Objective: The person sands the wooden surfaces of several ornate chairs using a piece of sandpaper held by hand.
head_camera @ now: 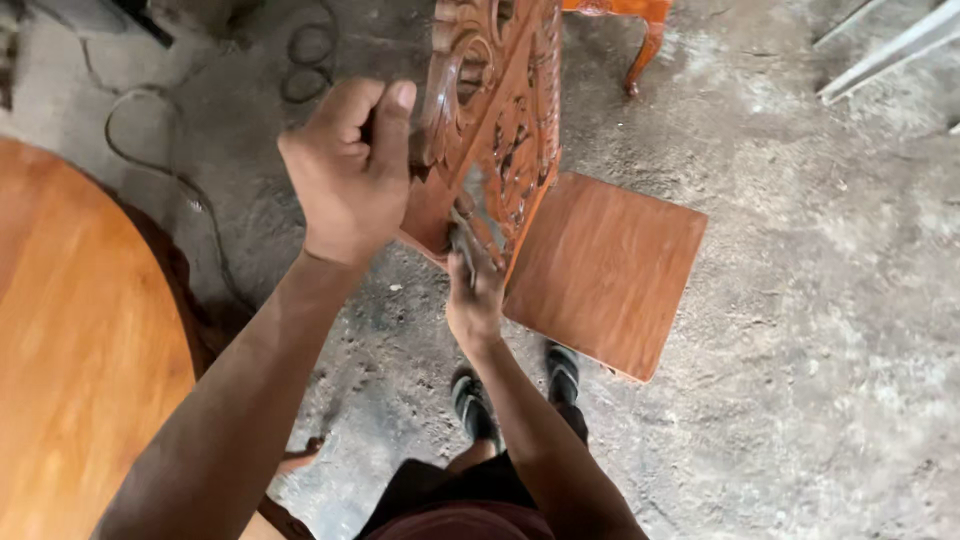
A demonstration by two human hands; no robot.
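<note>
carved wooden chair stands on the dusty floor before my feet: judged heavy, rigid, polished seat slick, fretwork back fragile. my left hand is fisted around the back's edge; my right hand presses fingers against the lower carving. grip the solid frame.

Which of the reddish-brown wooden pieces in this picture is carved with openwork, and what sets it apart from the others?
The carved chair back, held by the left hand and right hand. The chair seat and round tabletop are plain and flat.
</note>
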